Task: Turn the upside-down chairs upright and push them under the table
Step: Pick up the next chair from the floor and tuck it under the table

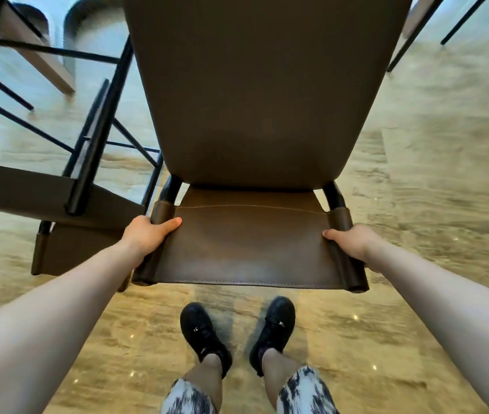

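A glossy beige marble-patterned floor is seen; two black shoes and patterned shorts are visible below.

Head view looks steeply down, close over a chair backrest and floor.

floor: glossy beige | on it: shoes, overturned chair
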